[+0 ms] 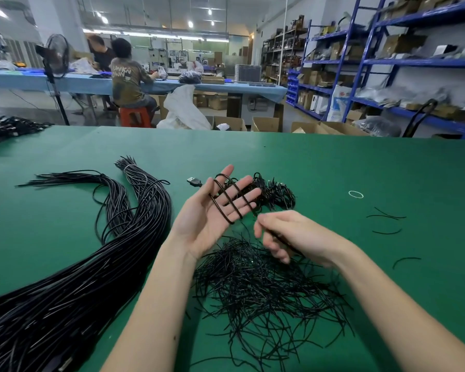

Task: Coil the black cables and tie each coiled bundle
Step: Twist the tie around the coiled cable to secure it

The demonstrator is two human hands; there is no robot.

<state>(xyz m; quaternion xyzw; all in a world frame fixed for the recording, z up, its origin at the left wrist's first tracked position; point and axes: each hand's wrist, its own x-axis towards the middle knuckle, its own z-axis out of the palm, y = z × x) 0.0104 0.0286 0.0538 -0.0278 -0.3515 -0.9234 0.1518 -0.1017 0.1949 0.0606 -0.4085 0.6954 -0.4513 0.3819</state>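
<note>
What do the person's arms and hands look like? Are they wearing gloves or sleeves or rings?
No gloves at all. Both the left hand and the right hand are bare, and both forearms are bare right down to the edge of the picture, so no sleeves show. I see no rings, watch or bracelets. The left forearm has a small dark spot near the bottom.
</note>
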